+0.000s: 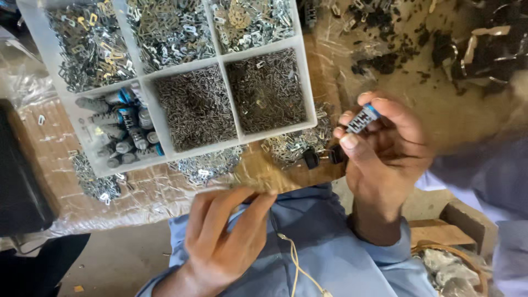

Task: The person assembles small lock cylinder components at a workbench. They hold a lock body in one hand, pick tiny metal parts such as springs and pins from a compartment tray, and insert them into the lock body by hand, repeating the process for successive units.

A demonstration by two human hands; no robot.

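Note:
My right hand (385, 151) pinches a small grey ribbed part with a blue end (363, 117) between thumb and fingers, held up to the right of a white compartment tray (165, 118). My left hand (223, 236) lies lower, over my blue shirt, with its fingers stretched out and nothing visible in them; the fingertips reach the table's near edge. The tray holds shiny metal clips (170, 27) in the far compartments, fine dark metal pins (267, 91) in two middle ones, and grey cylinders with blue ends (124, 129) in the left one.
Loose metal clips (294, 144) and two small black parts (312, 158) lie on the plastic-covered table beside the tray. Dark scraps (385, 60) are scattered at the top right. A black box (19, 181) stands at the left. A wooden block (440, 231) and a round basket (456, 269) sit at the lower right.

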